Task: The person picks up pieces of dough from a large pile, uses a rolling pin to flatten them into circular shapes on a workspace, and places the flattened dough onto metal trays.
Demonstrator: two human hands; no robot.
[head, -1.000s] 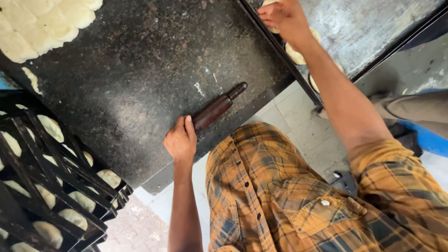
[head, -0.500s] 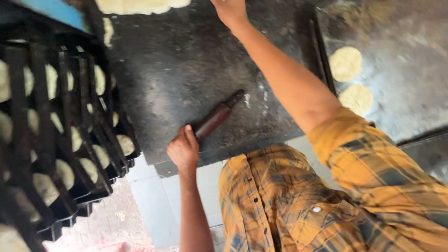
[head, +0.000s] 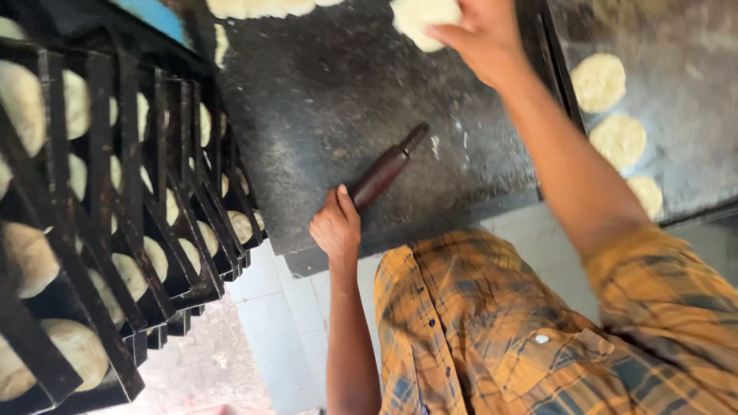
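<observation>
My left hand [head: 336,228] rests at the near edge of a dark floured work slab [head: 307,107], closed around the near handle of a brown wooden rolling pin [head: 382,175] that lies slanted on the slab. My right hand [head: 480,34] reaches across to the slab's far side and grips a flat, pale dough disc [head: 419,17] by its edge. More flat dough pieces [head: 261,6] lie along the far edge. My orange checked shirt fills the lower right.
To the right is a grey griddle plate [head: 684,100] with three round flatbreads [head: 599,81] on it. On the left stand stacked black crates [head: 115,230] holding several dough rounds. Pale floor tiles show below the slab.
My right hand has swung from the griddle side to the far edge of the slab and now holds a dough disc. My left hand has stayed on the rolling pin.
</observation>
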